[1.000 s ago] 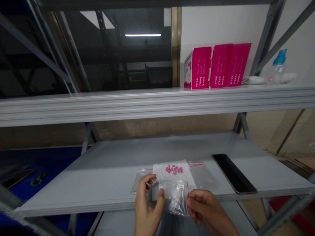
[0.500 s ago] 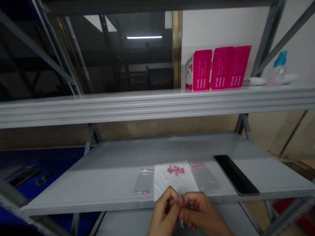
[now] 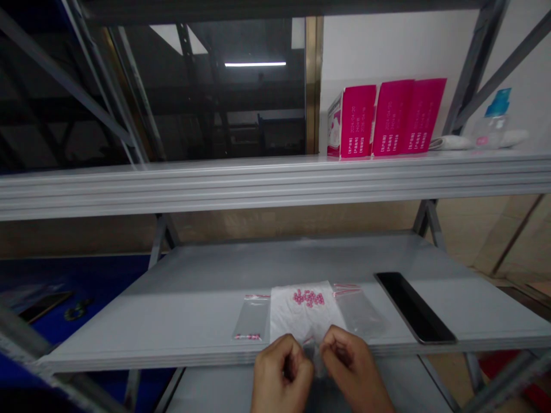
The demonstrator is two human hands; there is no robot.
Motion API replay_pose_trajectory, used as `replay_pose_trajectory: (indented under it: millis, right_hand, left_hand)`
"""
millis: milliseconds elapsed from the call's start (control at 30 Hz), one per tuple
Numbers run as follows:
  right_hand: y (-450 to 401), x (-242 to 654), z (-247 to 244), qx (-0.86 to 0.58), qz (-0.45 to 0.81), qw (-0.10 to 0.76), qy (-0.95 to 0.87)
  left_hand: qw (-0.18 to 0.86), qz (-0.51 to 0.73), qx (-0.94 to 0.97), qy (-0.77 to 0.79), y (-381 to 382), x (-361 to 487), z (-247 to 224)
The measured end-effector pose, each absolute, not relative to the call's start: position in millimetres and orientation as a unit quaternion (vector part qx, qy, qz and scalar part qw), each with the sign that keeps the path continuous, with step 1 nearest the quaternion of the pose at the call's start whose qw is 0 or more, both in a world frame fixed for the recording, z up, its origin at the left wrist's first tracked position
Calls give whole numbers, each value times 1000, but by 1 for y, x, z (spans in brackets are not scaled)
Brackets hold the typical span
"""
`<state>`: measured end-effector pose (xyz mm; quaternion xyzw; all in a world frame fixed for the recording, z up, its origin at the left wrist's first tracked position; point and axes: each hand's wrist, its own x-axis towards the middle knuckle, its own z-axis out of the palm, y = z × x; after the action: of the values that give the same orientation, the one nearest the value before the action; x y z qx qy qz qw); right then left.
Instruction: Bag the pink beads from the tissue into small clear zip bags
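My left hand (image 3: 283,370) and my right hand (image 3: 350,364) are closed at the front edge of the shelf, a little apart. Between them stretches a small clear zip bag (image 3: 317,353), its sides pinched in my fingers; its outline is blurred and partly hidden. Just beyond lies a white tissue (image 3: 284,312) with a cluster of pink beads (image 3: 309,297) on it. Left of the tissue is a flat zip bag (image 3: 252,314) with a few pink beads along its bottom. To the right lies another clear zip bag (image 3: 359,312) with a red closure strip.
A black phone (image 3: 414,307) lies on the shelf (image 3: 172,321) at the right. On the upper shelf (image 3: 241,186) stand pink boxes (image 3: 394,119), a rolled white cloth (image 3: 451,143) and a spray bottle (image 3: 493,123). A metal post (image 3: 162,238) rises at the back left.
My hands have moved apart, the left one leftward, and the clear bag now shows stretched between them. The beads, tissue, other bags and phone have stayed in place.
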<state>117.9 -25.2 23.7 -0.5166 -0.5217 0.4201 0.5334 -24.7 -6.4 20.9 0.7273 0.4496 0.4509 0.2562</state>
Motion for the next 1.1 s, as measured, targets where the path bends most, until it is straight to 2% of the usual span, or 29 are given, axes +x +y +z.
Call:
replay_pose_trajectory:
  millis: [167, 333, 633, 767, 833, 900, 1000, 1100]
  right_hand:
    - [-24, 125, 30, -497, 442, 516, -540]
    - [-23, 129, 32, -494, 440, 497, -561]
    - [-14, 141, 24, -565, 306, 449, -621]
    - [3, 158, 30, -620, 128, 439, -638]
    - [12, 162, 36, -645, 24, 397, -653]
    - [20, 159, 41, -669, -27, 330, -666]
    - [28, 146, 44, -711, -48, 230, -663]
    - [34, 135, 39, -732, -58, 194, -650]
  left_hand:
    - [187, 481, 782, 349, -5, -34, 23]
    - [189, 445, 816, 316, -3, -30, 11]
    - [271, 492, 763, 319, 6, -18, 10]
    - [284, 496, 733, 368, 12, -13, 2]
    - [268, 488, 733, 391, 15, -12, -2]
    - [237, 482, 739, 406, 16, -12, -6]
    - [180, 486, 748, 415, 17, -13, -11]
    - [134, 487, 754, 420, 18, -13, -15]
